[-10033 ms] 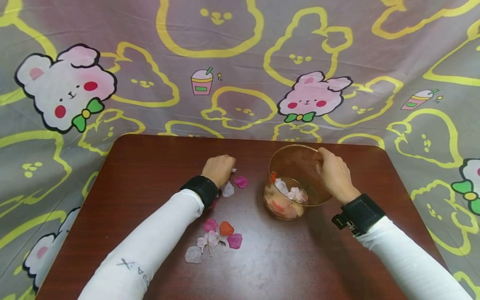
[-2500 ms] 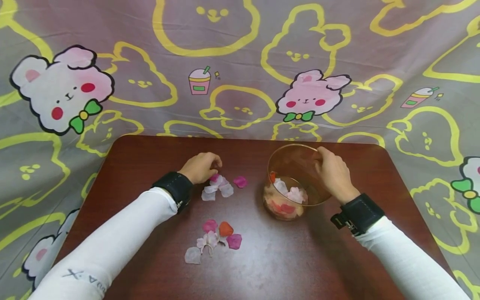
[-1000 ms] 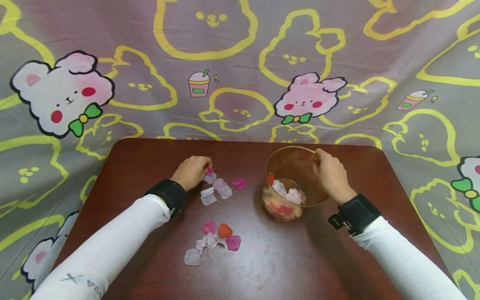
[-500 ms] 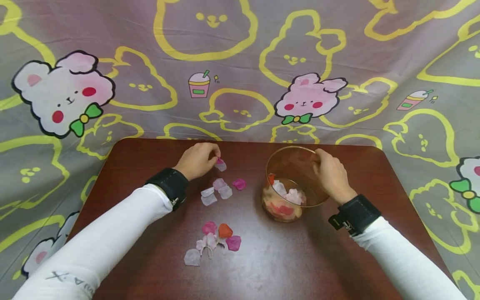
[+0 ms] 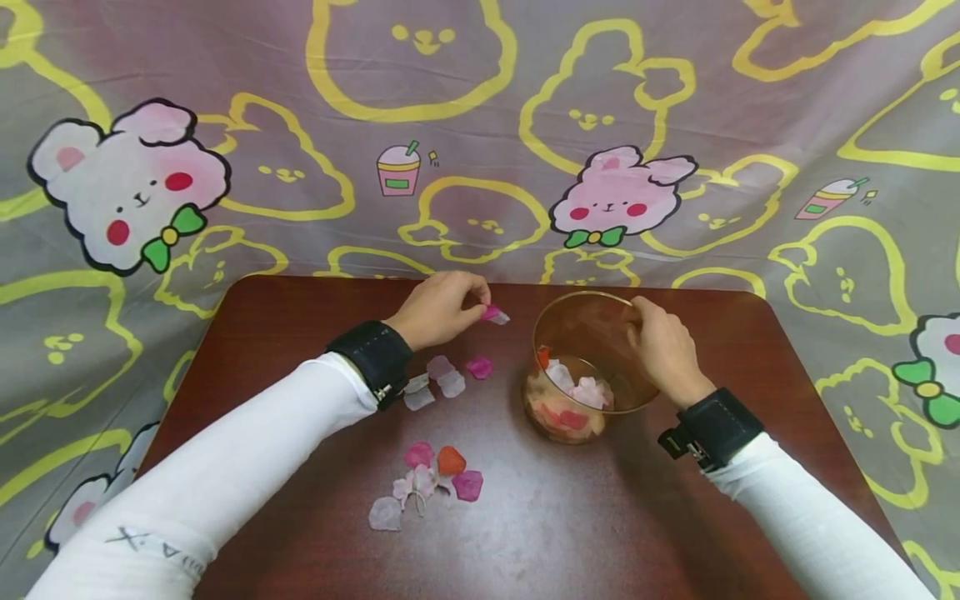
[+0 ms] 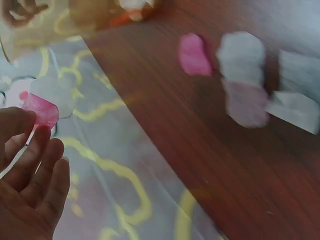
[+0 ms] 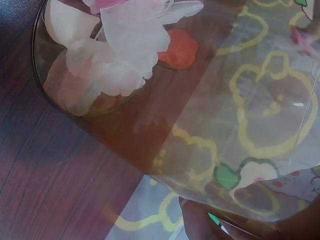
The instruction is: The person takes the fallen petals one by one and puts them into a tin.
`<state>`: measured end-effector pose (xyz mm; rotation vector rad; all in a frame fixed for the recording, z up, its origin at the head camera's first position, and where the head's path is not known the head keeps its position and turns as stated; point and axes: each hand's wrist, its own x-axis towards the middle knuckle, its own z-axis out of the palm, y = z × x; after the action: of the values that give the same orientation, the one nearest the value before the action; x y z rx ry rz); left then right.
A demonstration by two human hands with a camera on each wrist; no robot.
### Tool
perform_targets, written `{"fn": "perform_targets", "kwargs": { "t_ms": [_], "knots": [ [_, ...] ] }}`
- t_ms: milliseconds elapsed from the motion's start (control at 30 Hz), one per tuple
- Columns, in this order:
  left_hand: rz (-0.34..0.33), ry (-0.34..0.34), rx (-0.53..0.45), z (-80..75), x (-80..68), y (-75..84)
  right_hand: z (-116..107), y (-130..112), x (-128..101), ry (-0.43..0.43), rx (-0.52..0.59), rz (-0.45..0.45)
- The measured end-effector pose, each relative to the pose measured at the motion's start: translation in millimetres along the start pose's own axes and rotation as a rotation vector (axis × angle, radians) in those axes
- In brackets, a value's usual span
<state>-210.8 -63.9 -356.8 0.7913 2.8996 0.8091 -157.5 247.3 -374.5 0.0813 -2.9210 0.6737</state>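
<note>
My left hand [image 5: 442, 310] is lifted above the dark red table [image 5: 315, 317], pinching a pink and a white petal [image 5: 494, 315] at its fingertips, just left of the clear bowl [image 5: 581, 375]. The left wrist view shows those pinched petals [image 6: 45, 106] beside my fingers [image 6: 35, 165]. My right hand [image 5: 663, 346] grips the bowl's far right rim and holds it tilted toward the left. Pink, white and orange petals [image 5: 572, 400] lie inside the bowl [image 7: 165, 125], seen close through the glass in the right wrist view.
Loose petals lie on the table: a small group [image 5: 442, 379] near my left wrist, and a cluster [image 5: 431, 479] nearer the front. A cartoon-printed cloth [image 5: 480, 133] hangs behind and around the table.
My left hand picked petals from the group on the table, lifted them and carried them right toward the bowl. My right hand kept hold of the tilted bowl.
</note>
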Motion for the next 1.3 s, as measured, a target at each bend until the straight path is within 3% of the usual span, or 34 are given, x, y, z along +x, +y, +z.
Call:
{"fn": "perform_targets", "kwargs": {
  "t_ms": [300, 633, 1033, 1300],
  "knots": [
    [0.129, -0.052, -0.018, 3.6, 13.4, 48.5, 0, 0, 0, 0.002, -0.002, 0.0],
    [0.224, -0.099, 0.004, 10.0, 28.7, 81.6, -1, 1, 0, 0.003, 0.003, 0.005],
    [0.317, -0.17, 0.117, 28.0, 37.1, 105.0, 1, 2, 2, 0.015, -0.001, 0.004],
    [0.314, -0.245, 0.186, 42.1, 33.6, 106.9, 2, 2, 0, 0.018, -0.005, 0.0]
  ]
}}
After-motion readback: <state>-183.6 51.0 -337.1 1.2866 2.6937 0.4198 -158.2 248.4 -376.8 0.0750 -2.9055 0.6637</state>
